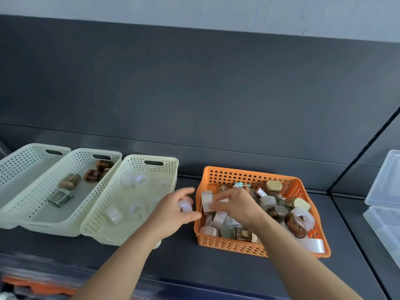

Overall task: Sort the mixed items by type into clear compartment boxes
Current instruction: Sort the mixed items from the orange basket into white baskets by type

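An orange basket (249,176) on the right holds a mixed heap of clear tape rolls, brown jars and small boxes. My left hand (173,215) holds a clear tape roll (185,206) between the orange basket and the nearest cream basket (164,169). That cream basket contains several clear tape rolls. My right hand (233,204) reaches into the orange basket's left side, fingers blurred over the heap, beside an upright tape roll (206,201). The middle cream basket (82,156) holds brown jars and a metallic piece (59,199). The far-left cream basket (28,152) shows nothing inside.
All baskets sit on a dark grey counter (173,263) backed by a dark wall panel. Clear plastic boxes (385,191) are stacked at the right edge. An orange-and-dark bin (39,286) lies blurred at the bottom left, below the counter edge.
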### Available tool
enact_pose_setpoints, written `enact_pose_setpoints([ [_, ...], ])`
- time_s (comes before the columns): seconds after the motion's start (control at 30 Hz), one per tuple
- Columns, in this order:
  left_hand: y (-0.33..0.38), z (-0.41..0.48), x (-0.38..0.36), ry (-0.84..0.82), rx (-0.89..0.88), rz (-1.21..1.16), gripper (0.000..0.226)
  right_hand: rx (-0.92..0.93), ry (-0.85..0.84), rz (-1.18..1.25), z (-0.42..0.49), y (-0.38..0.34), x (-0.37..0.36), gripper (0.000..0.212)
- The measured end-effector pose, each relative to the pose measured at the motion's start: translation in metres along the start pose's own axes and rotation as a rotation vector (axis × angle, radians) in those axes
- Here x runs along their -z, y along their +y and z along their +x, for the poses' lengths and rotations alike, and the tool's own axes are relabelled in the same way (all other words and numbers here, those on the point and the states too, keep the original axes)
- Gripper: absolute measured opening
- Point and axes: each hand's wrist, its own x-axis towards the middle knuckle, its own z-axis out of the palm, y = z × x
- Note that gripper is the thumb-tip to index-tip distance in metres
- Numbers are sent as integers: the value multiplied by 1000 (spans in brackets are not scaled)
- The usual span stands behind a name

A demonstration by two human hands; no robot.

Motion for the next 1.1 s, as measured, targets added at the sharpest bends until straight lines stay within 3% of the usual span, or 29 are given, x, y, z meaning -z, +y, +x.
enact_pose_setpoints([
  [0.07,10,-3,9,-7,-80,-31,68,61,-62,37,-5,-8,8,18],
  [0.17,17,-9,24,-24,-129,-119,53,106,-130,110,-8,-26,9,17],
  [0.4,-16,-24,89,150,-46,-105,53,211,-69,89,14,-65,-52,31],
  [0.53,-44,-10,135,185,32,182,49,225,55,-134,38,-71,-85,33],
  [0.83,-62,39,154,-174,-52,780,57,315,35,-343,62,-62,-132,20],
  [1.1,-79,53,152,-145,-162,845,65,371,88,-533,51,-47,-132,33],
])
